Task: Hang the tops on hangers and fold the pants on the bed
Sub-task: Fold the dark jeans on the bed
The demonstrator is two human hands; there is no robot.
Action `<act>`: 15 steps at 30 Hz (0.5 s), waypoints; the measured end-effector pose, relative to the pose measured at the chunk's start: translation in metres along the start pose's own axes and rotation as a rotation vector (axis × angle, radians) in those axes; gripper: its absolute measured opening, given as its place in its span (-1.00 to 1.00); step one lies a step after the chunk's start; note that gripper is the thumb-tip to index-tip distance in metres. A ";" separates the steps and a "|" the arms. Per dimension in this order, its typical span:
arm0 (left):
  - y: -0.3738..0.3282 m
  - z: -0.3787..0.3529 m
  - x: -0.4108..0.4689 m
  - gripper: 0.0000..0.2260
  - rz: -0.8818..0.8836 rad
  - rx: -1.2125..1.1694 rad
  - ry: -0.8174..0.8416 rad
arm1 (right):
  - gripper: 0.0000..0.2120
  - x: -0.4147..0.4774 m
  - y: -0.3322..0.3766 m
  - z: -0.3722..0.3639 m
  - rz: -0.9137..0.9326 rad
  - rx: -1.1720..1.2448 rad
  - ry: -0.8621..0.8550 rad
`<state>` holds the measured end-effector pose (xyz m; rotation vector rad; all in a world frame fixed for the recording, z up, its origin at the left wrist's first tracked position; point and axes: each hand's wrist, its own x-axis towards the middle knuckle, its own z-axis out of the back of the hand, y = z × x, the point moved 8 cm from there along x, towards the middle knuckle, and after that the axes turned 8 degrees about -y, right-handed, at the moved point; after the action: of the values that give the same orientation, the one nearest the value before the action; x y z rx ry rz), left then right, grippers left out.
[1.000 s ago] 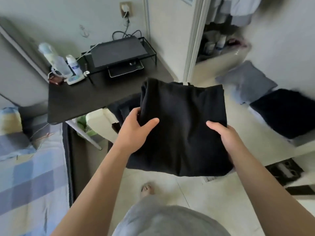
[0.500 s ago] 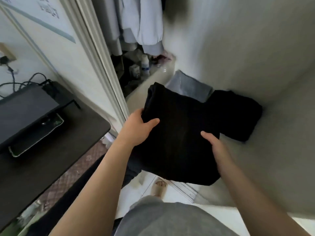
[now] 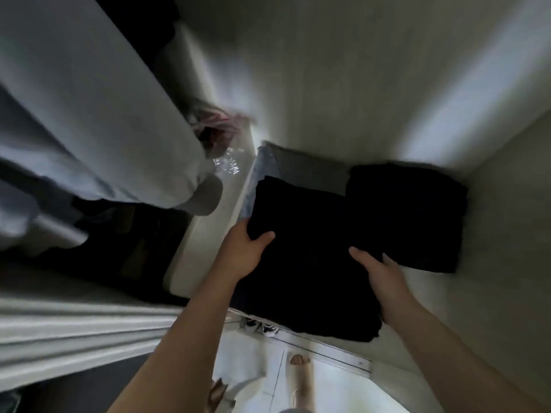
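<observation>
Pants in both hands, and by my read you're at the put-away end of the folding step. The folded black pants (image 3: 307, 269) sit between your hands as a thick, squared slab of soft matte cloth, held over the front of the closet shelf (image 3: 501, 263). Your left hand (image 3: 247, 254) clamps the near left corner, thumb on top, fingers tucked beneath. Your right hand (image 3: 384, 278) grasps the right edge, thumb laid flat on the cloth, most of the fingers hidden under it.

The far edge of the bundle overlaps a folded grey garment (image 3: 310, 165); whether it touches, I cannot tell. Just beside it on the right lies a folded black pile (image 3: 408, 216), the same dark, light-swallowing fabric with rounded corners. Pale hanging garments (image 3: 89, 114) drape at the left, smooth and loose.

Folding looks done for this pair; placing is what's left. The next move calls for sliding the bundle in level so the layers don't slip apart. Set it down square, then draw your fingers out from below without dragging the bottom fold. The near edge overhangs the shelf lip, so push it well in.
</observation>
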<state>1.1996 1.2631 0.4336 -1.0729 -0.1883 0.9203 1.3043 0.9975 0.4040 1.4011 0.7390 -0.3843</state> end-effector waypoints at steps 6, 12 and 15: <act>0.006 -0.035 0.081 -0.67 0.010 0.038 -0.023 | -0.75 0.067 0.014 -0.014 0.022 -0.061 -0.036; -0.007 -0.041 0.167 -0.63 -0.040 0.097 -0.157 | -0.78 0.133 0.044 -0.050 0.047 -0.139 -0.011; -0.009 -0.038 0.200 -0.64 -0.067 0.124 -0.237 | -0.66 0.159 0.058 -0.072 0.068 -0.152 0.011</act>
<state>1.3515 1.3807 0.3648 -0.8377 -0.3567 0.9848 1.4398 1.1048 0.3409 1.2824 0.7128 -0.2618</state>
